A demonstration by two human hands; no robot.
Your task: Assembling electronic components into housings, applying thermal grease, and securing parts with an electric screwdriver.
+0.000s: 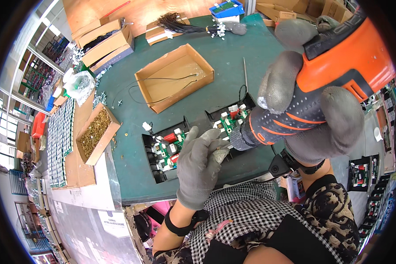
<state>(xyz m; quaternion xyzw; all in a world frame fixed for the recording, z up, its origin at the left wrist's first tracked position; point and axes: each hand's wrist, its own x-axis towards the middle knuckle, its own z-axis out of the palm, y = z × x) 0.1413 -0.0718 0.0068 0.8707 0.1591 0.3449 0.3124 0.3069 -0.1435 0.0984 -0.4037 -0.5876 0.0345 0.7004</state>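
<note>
My gloved right hand [323, 136] is wrapped round an orange and black cordless drill [290, 116], its chuck pointing left over the bench. At the drill's tip, my gloved left hand [199, 165] has thumb and forefinger pinched together; what they hold is hidden. Beneath both hands lie black plastic housings with green circuit boards. The left circuit board [165, 152] shows white connectors and red parts, partly covered by my left hand. The right circuit board [228, 121] sits behind the chuck, with a black cable loop [243, 91] rising from its housing.
An open cardboard tray [174, 66] with a thin dark wire stands on the green bench [132, 154]. A box of brass-coloured screws [94, 132] is at left, beside rows of small white-and-green parts [60, 143]. Bundled black cables [180, 24] and a blue bin [226, 9] are farther back.
</note>
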